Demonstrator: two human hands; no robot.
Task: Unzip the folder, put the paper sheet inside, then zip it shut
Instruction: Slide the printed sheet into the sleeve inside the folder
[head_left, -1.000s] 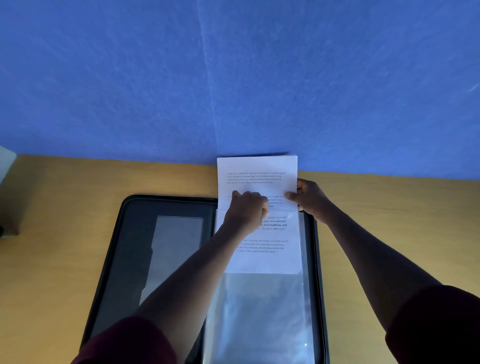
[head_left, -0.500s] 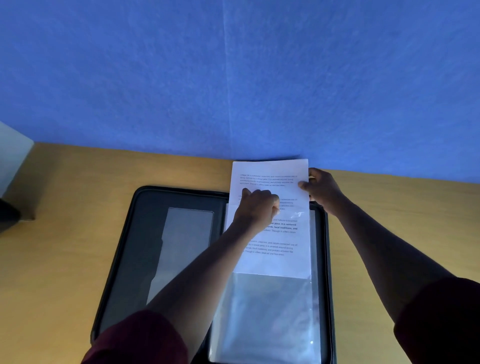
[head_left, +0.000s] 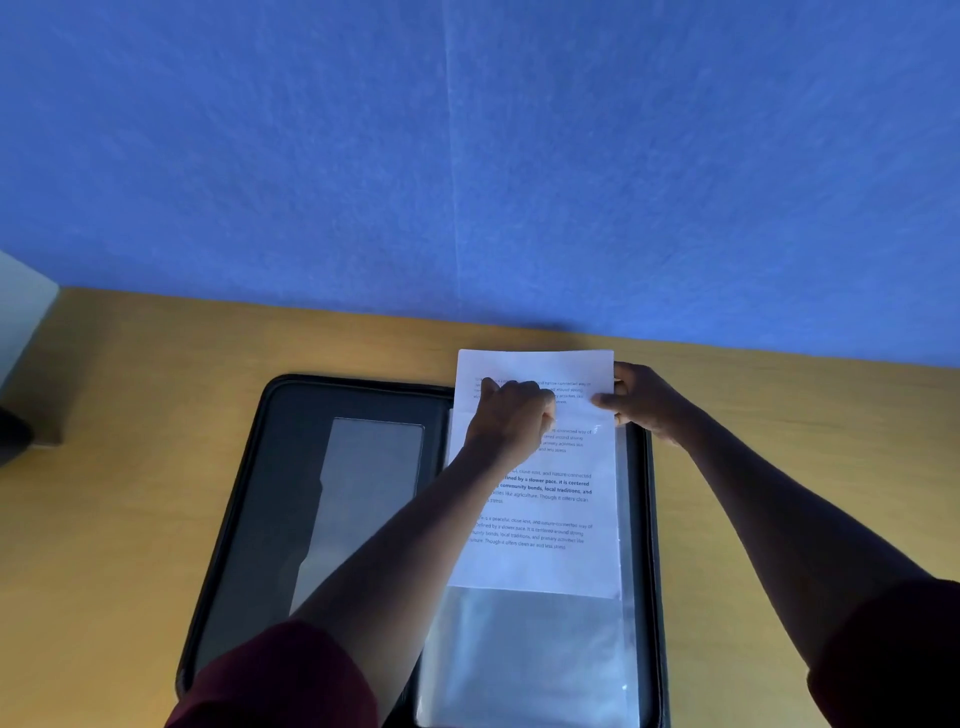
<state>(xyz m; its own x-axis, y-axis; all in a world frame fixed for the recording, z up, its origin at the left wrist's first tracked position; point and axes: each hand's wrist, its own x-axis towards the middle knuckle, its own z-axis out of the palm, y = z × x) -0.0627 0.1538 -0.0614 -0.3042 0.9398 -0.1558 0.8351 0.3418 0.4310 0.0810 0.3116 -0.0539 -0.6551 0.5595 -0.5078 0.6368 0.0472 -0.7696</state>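
Dark maroon sleeves (head_left: 280, 680) are worn, pushed up above both elbows; the forearms and both hands are left bare.

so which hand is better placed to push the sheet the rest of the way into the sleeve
Probably the left hand: it rests on the paper sheet near its exposed top, in line with the clear sleeve. The right hand only pinches the sheet's right edge.

A wooden table (head_left: 130, 493) runs up to a blue wall (head_left: 467, 156) — on it lies an open black folder (head_left: 249, 519), spread flat near the front edge.
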